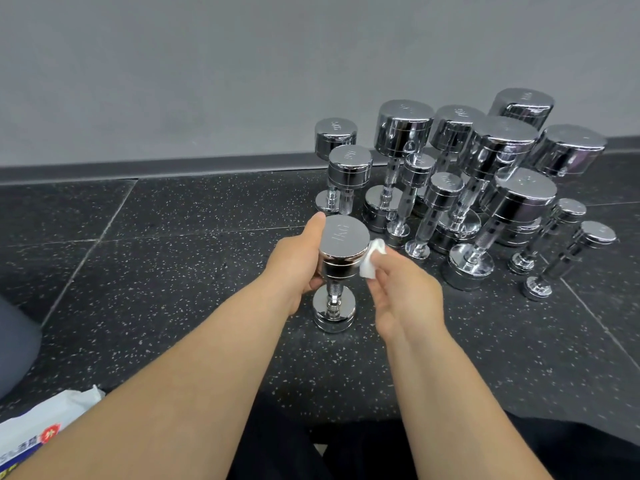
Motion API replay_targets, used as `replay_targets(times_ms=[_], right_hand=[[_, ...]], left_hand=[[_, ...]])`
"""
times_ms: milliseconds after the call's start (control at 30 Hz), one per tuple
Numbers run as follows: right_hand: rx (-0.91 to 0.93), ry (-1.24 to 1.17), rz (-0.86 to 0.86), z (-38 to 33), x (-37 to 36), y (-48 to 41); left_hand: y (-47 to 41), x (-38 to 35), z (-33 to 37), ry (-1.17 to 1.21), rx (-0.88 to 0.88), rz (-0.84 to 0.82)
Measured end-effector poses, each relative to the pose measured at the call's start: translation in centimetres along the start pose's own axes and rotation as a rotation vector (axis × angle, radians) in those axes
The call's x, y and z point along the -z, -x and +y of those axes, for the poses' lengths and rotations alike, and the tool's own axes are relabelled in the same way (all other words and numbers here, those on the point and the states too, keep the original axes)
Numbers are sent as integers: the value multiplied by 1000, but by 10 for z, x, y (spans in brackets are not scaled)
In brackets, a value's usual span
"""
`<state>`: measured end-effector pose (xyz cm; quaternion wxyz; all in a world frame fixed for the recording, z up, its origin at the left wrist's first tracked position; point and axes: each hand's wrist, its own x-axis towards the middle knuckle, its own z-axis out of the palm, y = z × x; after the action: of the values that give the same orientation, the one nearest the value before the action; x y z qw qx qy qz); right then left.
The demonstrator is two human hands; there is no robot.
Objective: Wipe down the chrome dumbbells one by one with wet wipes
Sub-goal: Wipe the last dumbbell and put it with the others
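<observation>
Fingers (313,283) of the left hand (294,268) curl round one dumbbell's (343,237) upper head, thumb up. It stands upright on the speckled floor (173,271), just before the cluster of chrome dumbbells (485,157) (all on end), and the right hand (405,292) pinches a folded white wipe (371,261) against the head's side.

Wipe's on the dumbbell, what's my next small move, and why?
Probably slide the wipe around the upper head's side: the right hand presses it there, and the left hand steadies the upright dumbbell.
</observation>
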<state>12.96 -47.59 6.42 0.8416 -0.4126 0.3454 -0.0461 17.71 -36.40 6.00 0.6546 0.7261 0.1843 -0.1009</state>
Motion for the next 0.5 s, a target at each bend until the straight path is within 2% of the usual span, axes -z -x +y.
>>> replay_targets(times_ms=[167, 300, 500], right_hand=[[-76, 120, 43, 5, 3, -3], [-152, 166, -30, 8, 5, 3], [-142, 16, -42, 9, 1, -6]], left_hand=[[2, -2, 0, 2, 9, 3], [2, -1, -1, 7, 18, 3], [2, 0, -3, 8, 33, -23]])
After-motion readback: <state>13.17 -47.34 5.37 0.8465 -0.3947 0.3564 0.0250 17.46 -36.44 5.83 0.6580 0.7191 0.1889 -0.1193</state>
